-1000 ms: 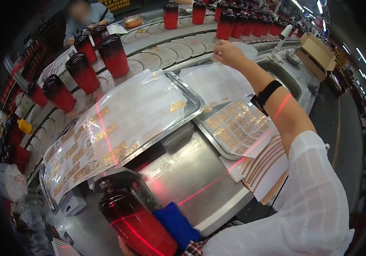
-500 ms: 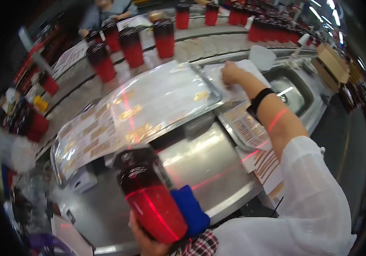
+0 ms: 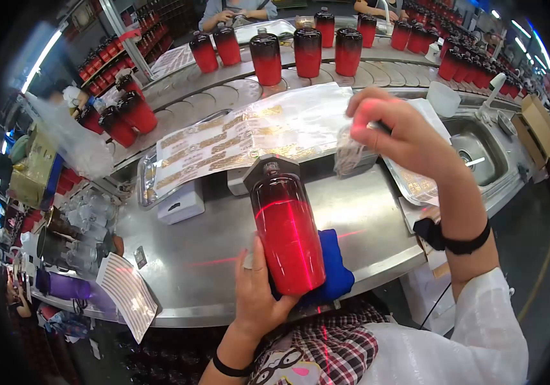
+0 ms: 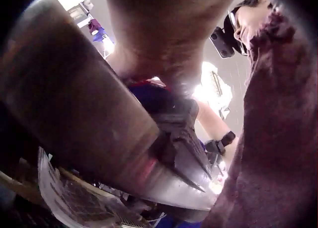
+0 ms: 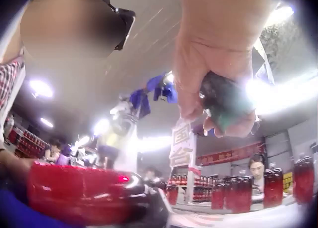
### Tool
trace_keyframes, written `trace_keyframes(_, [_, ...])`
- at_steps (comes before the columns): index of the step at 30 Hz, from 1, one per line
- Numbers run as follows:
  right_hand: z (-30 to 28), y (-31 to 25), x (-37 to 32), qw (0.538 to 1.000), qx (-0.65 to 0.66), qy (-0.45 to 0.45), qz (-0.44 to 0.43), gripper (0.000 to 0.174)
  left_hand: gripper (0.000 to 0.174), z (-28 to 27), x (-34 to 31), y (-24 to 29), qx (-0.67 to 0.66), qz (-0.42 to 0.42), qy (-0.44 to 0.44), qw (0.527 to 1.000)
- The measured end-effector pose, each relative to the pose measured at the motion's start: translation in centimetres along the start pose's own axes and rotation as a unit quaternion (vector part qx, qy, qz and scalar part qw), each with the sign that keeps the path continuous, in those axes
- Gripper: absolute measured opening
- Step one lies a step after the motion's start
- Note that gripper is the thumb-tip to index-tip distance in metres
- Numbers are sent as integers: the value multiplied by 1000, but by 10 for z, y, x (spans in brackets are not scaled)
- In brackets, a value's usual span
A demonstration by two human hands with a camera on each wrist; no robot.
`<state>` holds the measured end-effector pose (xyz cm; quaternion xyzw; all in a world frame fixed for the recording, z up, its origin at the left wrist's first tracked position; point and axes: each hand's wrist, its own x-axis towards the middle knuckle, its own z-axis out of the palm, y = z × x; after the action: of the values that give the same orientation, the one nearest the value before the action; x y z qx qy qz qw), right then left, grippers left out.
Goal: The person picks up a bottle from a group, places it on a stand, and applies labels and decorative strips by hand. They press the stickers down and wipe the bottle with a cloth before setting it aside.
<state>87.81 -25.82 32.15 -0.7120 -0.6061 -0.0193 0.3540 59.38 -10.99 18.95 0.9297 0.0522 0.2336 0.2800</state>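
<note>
A glossy bottle, black at the neck and fading to red, lies tilted with its neck on a grey angular rest. My left hand grips its lower end from the left side. A blue cloth lies beside and partly under the bottle. Above the right end of the sticker sheet, my right hand is raised with fingers curled. A small dark-green object sits in its grip, its kind unclear. Right below the fingertips shows a blurred, crumpled clear film.
A tray holds a sheet of gold stickers. Behind it, several red-black bottles stand on a curved conveyor. A sink and a white tub are at right. A striped sheet overhangs the front edge at left.
The right hand has come back from the far side of the table toward the bottle, the clear film now near its fingertips. The head view has swung left; the left hand still holds the bottle.
</note>
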Motion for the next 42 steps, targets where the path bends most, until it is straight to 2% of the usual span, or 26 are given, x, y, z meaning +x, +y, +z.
trace_keyframes(3, [29, -42, -3, 995, 100, -3, -10, 13, 105, 8, -4, -6, -62, -16, -1, 998])
trace_keyframes(6, [67, -41, -4, 989, 141, -27, 26, 13, 99, 2, -4, -7, -215, -27, -17, 976])
trace_keyframes(7, [77, -37, -4, 988, 146, -24, 35, 13, 96, -1, -2, -7, -274, -29, -25, 961])
trace_keyframes(8, [85, -33, -4, 987, 152, -23, 44, 14, 93, -1, 1, -6, -349, -72, 0, 934])
trace_keyframes(10, [101, -24, -6, 988, 153, 7, 36, 15, 86, 2, 11, -2, -489, -159, 52, 856])
trace_keyframes(14, [116, -20, -7, 984, 169, 45, 43, 16, 82, 8, 45, -1, -539, -194, 95, 814])
trace_keyframes(17, [118, -19, -5, 984, 167, 47, 47, 17, 82, 12, 55, -2, -417, -186, 67, 887])
trace_keyframes(29, [121, -20, -2, 982, 168, 58, 57, 19, 80, 9, 58, 3, -536, -217, 65, 813])
trace_keyframes(32, [122, -18, -2, 983, 164, 54, 57, 18, 81, 9, 58, 2, -549, -205, 68, 807])
trace_keyframes(35, [121, -17, -1, 984, 160, 47, 58, 18, 81, 10, 58, 1, -526, -203, 65, 823])
trace_keyframes(42, [121, -19, -1, 984, 159, 49, 60, 19, 81, 10, 58, 3, -563, -200, 71, 799])
